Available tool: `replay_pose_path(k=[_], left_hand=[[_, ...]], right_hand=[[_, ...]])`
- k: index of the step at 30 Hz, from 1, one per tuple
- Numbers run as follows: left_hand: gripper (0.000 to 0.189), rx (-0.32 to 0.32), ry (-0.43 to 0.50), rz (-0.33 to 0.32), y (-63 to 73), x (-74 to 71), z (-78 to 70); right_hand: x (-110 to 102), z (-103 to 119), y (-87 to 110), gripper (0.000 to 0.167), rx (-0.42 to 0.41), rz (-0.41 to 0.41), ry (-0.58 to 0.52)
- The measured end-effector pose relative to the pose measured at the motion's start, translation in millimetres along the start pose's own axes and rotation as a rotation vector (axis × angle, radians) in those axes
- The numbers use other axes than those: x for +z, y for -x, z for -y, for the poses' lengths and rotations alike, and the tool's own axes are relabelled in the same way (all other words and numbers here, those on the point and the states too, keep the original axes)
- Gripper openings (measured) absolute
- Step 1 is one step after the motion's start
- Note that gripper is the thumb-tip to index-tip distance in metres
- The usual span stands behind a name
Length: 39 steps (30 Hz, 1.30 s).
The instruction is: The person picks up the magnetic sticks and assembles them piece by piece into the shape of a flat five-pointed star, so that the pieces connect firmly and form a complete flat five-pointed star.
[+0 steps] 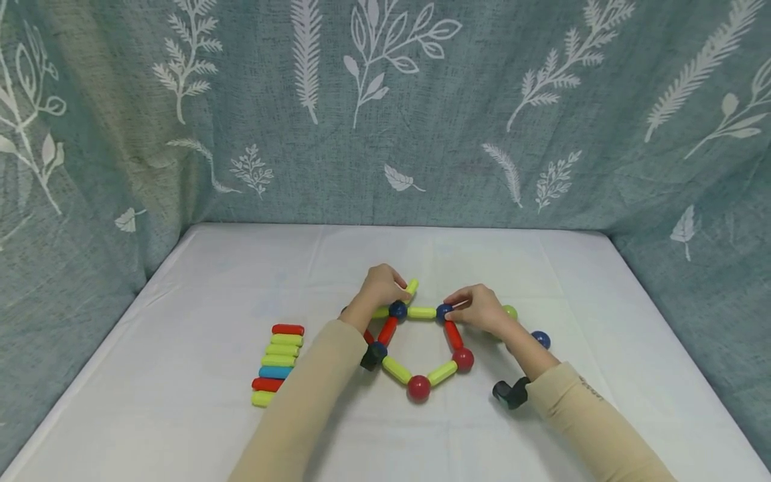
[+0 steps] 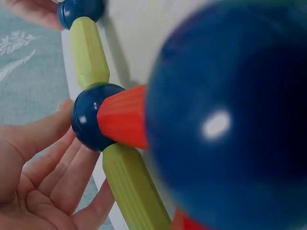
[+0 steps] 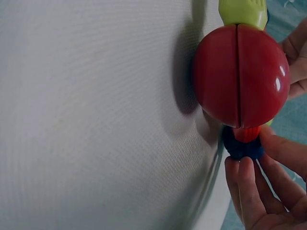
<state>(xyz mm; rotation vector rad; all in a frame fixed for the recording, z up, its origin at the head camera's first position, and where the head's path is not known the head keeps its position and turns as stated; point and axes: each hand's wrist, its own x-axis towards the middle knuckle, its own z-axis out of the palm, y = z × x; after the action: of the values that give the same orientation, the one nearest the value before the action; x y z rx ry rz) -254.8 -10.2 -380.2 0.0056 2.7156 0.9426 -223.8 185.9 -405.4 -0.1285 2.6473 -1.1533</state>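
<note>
A frame of magnetic rods and balls lies on the table, with two red balls (image 1: 418,388) at its near side. My left hand (image 1: 381,286) pinches a yellow-green rod (image 1: 413,286) that slants up beside the back-left blue ball (image 1: 397,310); in the left wrist view that ball hides the rod, and the thumb tip meets the ball's edge. My right hand (image 1: 484,309) holds the back-right blue ball (image 3: 243,145) between thumb and fingers. Red rods (image 1: 453,335) run forward from both back balls, and a yellow-green rod (image 2: 90,50) joins them.
Several loose rods (image 1: 280,361) in red, yellow-green and blue lie in a column at left. A loose blue ball (image 1: 541,339) and a green ball (image 1: 510,312) sit by the right forearm. More rods join the frame's left side, partly under the left wrist. A patterned curtain (image 1: 337,161) hangs behind.
</note>
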Motion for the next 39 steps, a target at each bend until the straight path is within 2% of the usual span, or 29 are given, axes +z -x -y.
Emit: replay_pose_path(k=[5,12,17,21,24,27,31,39], left_hand=[[0.021,0.002,-0.025,0.004,0.8,0.2,-4.1],[0.022,-0.018,-0.039,0.022,0.1,1.8,-0.2],[0.023,0.044,-0.079,0.049,4.0,1.3,8.2],[0.026,0.142,-0.175,0.096,13.1,-7.8,19.7],[0.026,0.178,-0.248,0.126,21.3,-19.5,29.2],[0.024,0.170,-0.286,0.142,27.2,-32.7,38.9],[0.018,0.166,-0.303,0.127,30.5,-45.1,51.5],[0.010,0.190,-0.275,0.089,31.4,-49.2,61.0]], right_hand=[[-1.2,1.5,-0.7,0.027,-0.005,-0.009,0.006],[-0.4,1.8,-2.5,0.027,-0.031,0.003,0.009],[2.2,1.4,-3.0,0.027,-0.033,0.005,0.011],[5.6,1.6,-2.4,0.027,-0.016,0.006,-0.004],[5.5,0.3,-1.2,0.027,-0.011,-0.005,-0.007],[4.5,-2.1,0.0,0.027,-0.025,-0.011,-0.005],[4.3,-2.3,2.3,0.027,-0.034,-0.011,-0.015],[7.1,0.1,9.7,0.030,-0.022,-0.015,-0.007]])
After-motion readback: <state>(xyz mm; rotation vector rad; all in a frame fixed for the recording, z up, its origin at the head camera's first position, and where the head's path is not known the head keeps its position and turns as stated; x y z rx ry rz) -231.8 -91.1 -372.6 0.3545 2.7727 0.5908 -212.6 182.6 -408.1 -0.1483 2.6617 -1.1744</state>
